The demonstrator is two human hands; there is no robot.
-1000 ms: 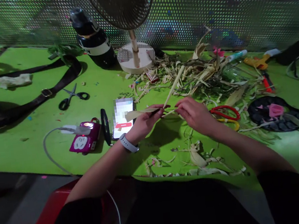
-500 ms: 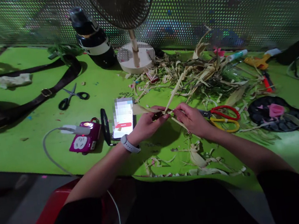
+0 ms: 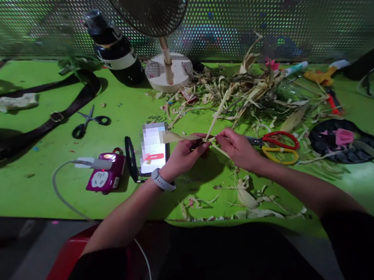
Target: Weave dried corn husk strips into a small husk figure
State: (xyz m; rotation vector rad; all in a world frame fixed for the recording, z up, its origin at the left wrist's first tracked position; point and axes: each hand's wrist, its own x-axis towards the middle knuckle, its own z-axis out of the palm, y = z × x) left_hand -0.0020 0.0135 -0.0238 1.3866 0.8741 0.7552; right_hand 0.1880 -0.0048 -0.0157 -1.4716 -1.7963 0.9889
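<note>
My left hand (image 3: 185, 155) and my right hand (image 3: 238, 148) meet above the green table (image 3: 24, 184), fingertips almost touching. Both pinch pale dried leaf strips (image 3: 216, 115): one strip runs up and away to the right, another flat piece (image 3: 174, 137) sticks out to the left over the phone. A short strip hangs below my right fingers. A white watch is on my left wrist. Red and yellow scissors (image 3: 279, 146) lie just right of my right hand.
A heap of dried husk scraps (image 3: 256, 92) lies behind the hands, more trimmings (image 3: 246, 198) near the table edge. A lit phone (image 3: 153, 149), a magenta power block (image 3: 105, 176), black scissors (image 3: 90, 120), a fan base (image 3: 168, 71), a dark bottle (image 3: 113, 48) and a black strap (image 3: 49, 119) stand to the left.
My right hand moved left toward the left hand, uncovering the scissors' blades. The long strip now tilts more steeply and the strips cross at the fingertips.
</note>
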